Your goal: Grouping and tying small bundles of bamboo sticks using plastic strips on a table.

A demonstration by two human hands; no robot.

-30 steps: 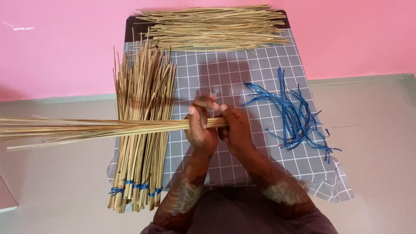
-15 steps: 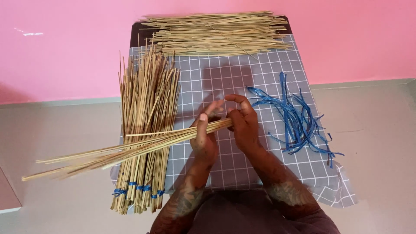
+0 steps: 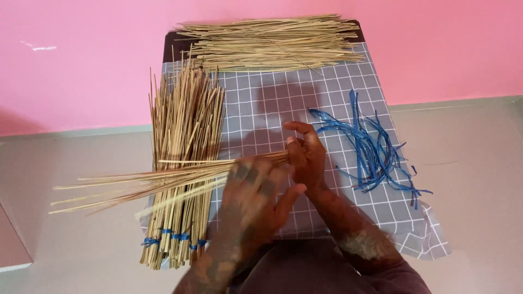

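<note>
My right hand [image 3: 306, 155] grips the thick end of a small bundle of thin straw sticks [image 3: 163, 177] that fans out to the left, low over the mat. My left hand [image 3: 256, 193] lies over the same bundle just left of the right hand, fingers spread and blurred, so its hold on the sticks is unclear. Under the bundle lie several finished stick bundles [image 3: 182, 163] tied with blue strips near their lower ends. Loose blue ties [image 3: 373, 149] lie in a heap to the right of my right hand.
A grey mat with a white grid [image 3: 256, 103] covers the floor in front of me. A pile of loose sticks [image 3: 272, 42] lies across its far end against the pink wall [image 3: 81, 60]. Grey floor [image 3: 474, 158] lies on both sides.
The free ends of the held bundle have swung downward and spread apart. My left hand has slid off the thick end toward me along the sticks, while my right hand has kept its grip.
</note>
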